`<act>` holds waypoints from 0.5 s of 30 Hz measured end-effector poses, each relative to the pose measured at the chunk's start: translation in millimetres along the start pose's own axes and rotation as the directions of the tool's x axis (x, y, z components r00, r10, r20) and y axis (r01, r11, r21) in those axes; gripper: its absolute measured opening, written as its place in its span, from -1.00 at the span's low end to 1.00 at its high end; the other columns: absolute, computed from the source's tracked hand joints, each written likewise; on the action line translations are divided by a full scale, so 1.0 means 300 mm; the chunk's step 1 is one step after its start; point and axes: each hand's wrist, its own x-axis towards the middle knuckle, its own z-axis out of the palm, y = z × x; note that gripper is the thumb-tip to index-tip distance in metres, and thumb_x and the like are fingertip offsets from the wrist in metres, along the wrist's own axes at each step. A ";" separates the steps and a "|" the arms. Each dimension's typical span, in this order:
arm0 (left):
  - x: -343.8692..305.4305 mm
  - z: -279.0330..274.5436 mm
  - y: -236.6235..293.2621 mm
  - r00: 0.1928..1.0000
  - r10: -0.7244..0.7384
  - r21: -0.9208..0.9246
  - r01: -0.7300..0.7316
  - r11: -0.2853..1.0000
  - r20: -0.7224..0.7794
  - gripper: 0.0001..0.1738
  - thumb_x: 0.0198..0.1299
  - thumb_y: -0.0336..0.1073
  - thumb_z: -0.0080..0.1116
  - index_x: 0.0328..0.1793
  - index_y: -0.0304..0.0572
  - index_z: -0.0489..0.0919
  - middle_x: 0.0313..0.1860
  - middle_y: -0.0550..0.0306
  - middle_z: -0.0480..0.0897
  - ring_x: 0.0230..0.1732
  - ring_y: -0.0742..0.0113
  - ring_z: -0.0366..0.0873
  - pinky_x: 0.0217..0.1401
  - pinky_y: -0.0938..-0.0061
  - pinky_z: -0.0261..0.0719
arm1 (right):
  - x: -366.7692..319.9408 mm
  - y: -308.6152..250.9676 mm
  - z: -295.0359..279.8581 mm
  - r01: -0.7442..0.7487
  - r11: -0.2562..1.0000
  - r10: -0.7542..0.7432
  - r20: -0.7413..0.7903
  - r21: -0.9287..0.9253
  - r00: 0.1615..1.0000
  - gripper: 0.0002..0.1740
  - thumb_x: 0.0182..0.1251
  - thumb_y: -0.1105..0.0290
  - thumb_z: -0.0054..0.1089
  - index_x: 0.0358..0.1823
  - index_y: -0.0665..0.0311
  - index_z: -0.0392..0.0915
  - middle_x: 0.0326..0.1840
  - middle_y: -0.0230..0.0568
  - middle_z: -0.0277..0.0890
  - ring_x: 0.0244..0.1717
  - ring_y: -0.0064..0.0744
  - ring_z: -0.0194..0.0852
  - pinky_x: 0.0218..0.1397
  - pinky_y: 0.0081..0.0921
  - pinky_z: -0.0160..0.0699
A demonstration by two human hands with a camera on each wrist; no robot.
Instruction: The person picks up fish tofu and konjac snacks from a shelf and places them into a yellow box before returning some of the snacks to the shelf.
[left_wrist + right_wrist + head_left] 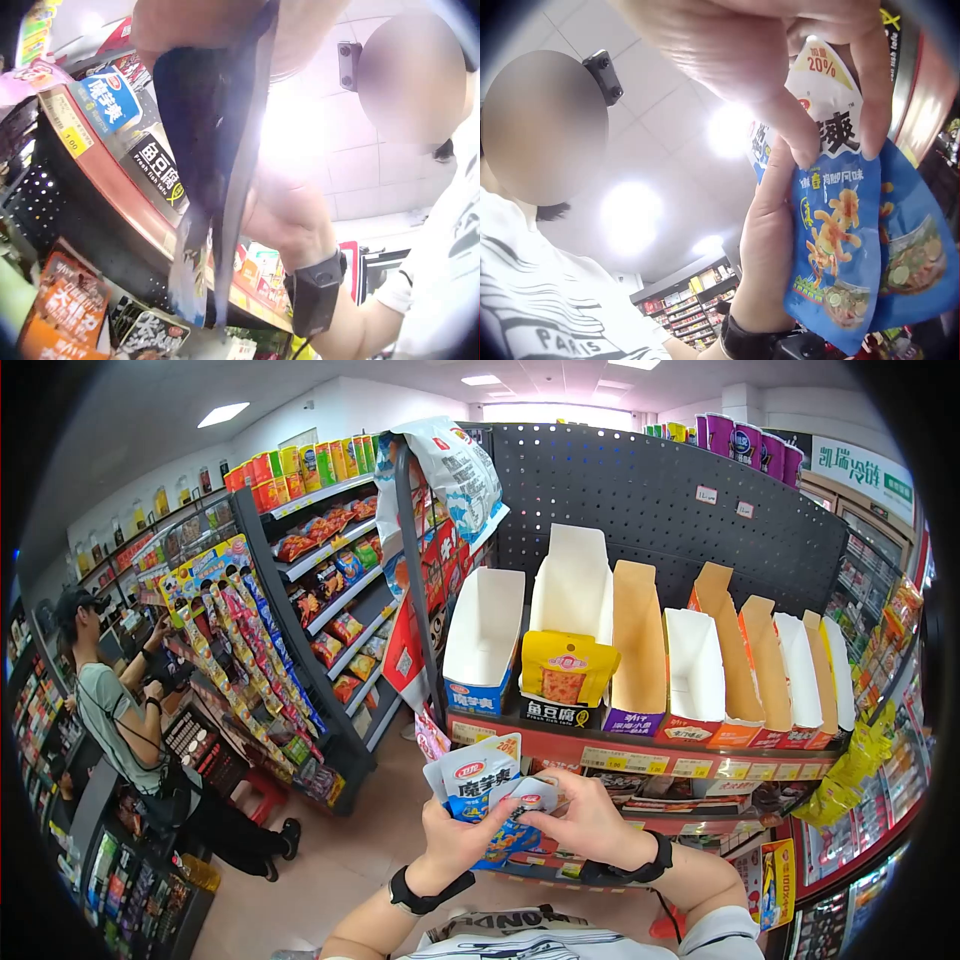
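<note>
Several blue-and-white snack bags (pixel 480 782) are held upright in front of the chest, overlapping each other. My left hand (pixel 462 838) grips them at the side, its thumb lying across the front. My right hand (pixel 590 815) pinches the upper part of a bag, fingertips against its white top. In the right wrist view, a front bag (pixel 832 262) overlaps a second blue bag (pixel 919 247) behind it. From the left wrist the bags (pixel 202 112) appear dark and edge-on. The nearest display box is an upright blue-fronted carton (pixel 470 698) on the shelf beyond the hands.
A yellow snack packet (pixel 568 670) stands in a white fish tofu box (pixel 575 575). Other open cartons (pixel 635 650) line the shelf, above a price-tag rail (pixel 640 760). A large white bag (pixel 450 470) hangs at the left end. A person (pixel 120 710) stands at far left.
</note>
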 end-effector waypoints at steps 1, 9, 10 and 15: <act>0.010 -0.003 0.003 1.000 0.011 -0.025 -0.011 1.000 0.013 -0.55 -0.10 -0.52 0.34 -0.04 -0.38 0.44 -0.19 0.04 0.61 -0.20 0.41 0.58 -0.12 0.51 0.54 | 0.004 -0.032 -0.010 -0.042 0.999 0.042 -0.003 -0.013 0.999 -0.60 -0.02 0.37 0.34 -0.15 0.35 0.45 -0.37 -0.06 0.57 -0.43 -0.31 0.59 -0.36 -0.49 0.51; 0.148 -0.118 0.079 0.982 0.139 -0.172 -0.117 0.978 0.126 -0.50 -0.15 -0.44 0.40 -0.04 -0.43 0.47 -0.18 0.01 0.62 -0.17 0.38 0.57 -0.07 0.49 0.50 | 0.077 -0.257 -0.078 0.158 0.976 -0.161 -0.011 -0.148 0.987 -0.72 0.01 0.43 0.33 -0.28 0.35 0.45 -0.48 -0.17 0.53 -0.51 -0.62 0.49 -0.50 -0.60 0.46; 0.169 -0.143 0.072 0.980 0.180 -0.180 -0.163 0.970 0.082 -0.49 -0.11 -0.41 0.39 -0.03 -0.43 0.43 -0.20 0.03 0.61 -0.18 0.38 0.56 -0.07 0.50 0.49 | 0.090 -0.321 -0.098 0.148 0.960 -0.162 -0.042 -0.236 0.986 -0.76 0.02 0.45 0.32 -0.33 0.35 0.45 -0.46 -0.20 0.54 -0.49 -0.67 0.47 -0.48 -0.61 0.48; 0.251 -0.214 0.070 0.969 0.225 -0.090 -0.235 0.968 -0.103 -0.61 0.17 -0.25 0.16 0.03 -0.31 0.36 -0.15 0.16 0.53 -0.17 0.46 0.49 -0.05 0.54 0.43 | 0.197 -0.496 -0.188 0.284 0.958 -0.264 -0.285 0.031 0.921 -0.82 -0.02 0.61 0.28 -0.38 0.37 0.45 -0.36 -0.28 0.53 -0.28 -0.64 0.48 -0.19 -0.61 0.55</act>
